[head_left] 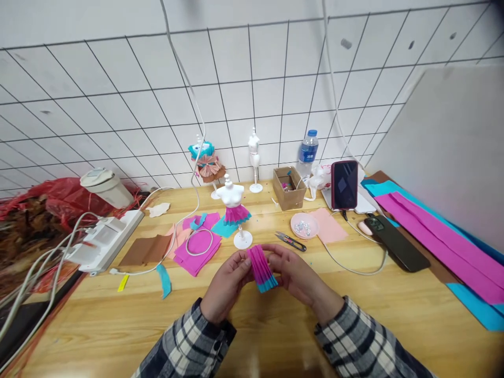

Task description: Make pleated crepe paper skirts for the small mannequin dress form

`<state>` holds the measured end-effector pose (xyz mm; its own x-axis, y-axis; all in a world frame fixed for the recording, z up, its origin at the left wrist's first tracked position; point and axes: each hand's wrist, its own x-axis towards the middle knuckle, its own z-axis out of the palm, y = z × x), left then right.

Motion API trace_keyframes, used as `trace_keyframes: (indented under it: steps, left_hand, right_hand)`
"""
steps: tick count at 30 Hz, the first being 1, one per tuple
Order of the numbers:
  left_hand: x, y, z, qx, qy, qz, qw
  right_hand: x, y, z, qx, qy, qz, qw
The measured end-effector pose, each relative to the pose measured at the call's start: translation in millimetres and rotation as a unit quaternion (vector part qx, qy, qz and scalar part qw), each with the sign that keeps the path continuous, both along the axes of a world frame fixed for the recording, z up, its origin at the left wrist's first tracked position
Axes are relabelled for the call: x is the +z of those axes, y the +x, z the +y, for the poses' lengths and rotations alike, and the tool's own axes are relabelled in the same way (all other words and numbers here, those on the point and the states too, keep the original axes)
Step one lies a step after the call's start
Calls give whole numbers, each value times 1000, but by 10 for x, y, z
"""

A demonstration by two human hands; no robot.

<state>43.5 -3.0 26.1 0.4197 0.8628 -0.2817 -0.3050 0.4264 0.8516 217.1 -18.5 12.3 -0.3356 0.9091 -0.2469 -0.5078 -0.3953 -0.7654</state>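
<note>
Carefully, a person in plaid sleeves (183, 344) grasps a pleated magenta-and-turquoise strip (260, 269) between both hands at the lower center of the frame, above a wooden table (394, 315). The left hand (230, 277) pinches its left side with thumb and fingers, while the right hand (293, 274) grips the opposite edge, fingers bent around it; the turquoise end points toward the bottom of the frame. A curved turquoise scrap (164, 282) and a small yellow strip (123, 283) lie at left, and a black smartphone (399, 244) lies flat at right, near long magenta and turquoise sheets (444, 241) along the right edge. Just beyond the hands, black-handled thread snips (291, 241) rest between a white mannequin (231, 195) in a magenta skirt with turquoise hem (236, 214) and a pale pink dish (314, 226) of small, shiny pieces (302, 228). Magenta sheets (195, 263) and a brown sheet (145, 251) spread at center left, near a white power strip (128, 226). Farther back stand a cardboard box (291, 199), a phone in a burgundy case (344, 185), a blue-capped bottle (308, 152), a bare mannequin (254, 152) and one dressed in turquoise and brown (208, 167), before a white tiled wall (137, 94).
</note>
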Motion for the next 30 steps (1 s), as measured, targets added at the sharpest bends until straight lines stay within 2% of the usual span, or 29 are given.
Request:
trace_keyframes:
  steps: [6,11,15,17,20,25,27,30]
  left_hand:
    - [-39,-26,3,42,-16,30,999]
    - [-110,-58,40,86,39,89,992]
    - [-145,-76,75,74,105,139,982]
    - [-150,-83,82,63,110,149,981]
    - [-167,-97,64,46,59,114,991]
    - [-216,-127,13,-50,-42,44,997]
    - [-232,-140,16,-54,-48,30,997]
    - [-232,-166,41,-42,-60,-1,997]
  right_hand:
    - [-120,32,5,34,-18,-2,999]
    - [-117,-28,-21,39,-58,44,997]
    - [-157,-97,-46,54,-59,9,997]
    - [-179,-102,-45,46,-73,-11,996]
    - [-187,-76,-33,43,-76,-13,996]
    - [-174,-17,-4,-3,-28,-58,998]
    - [-173,1,1,-6,-17,-76,997]
    - [-173,30,-2,12,-21,-53,998]
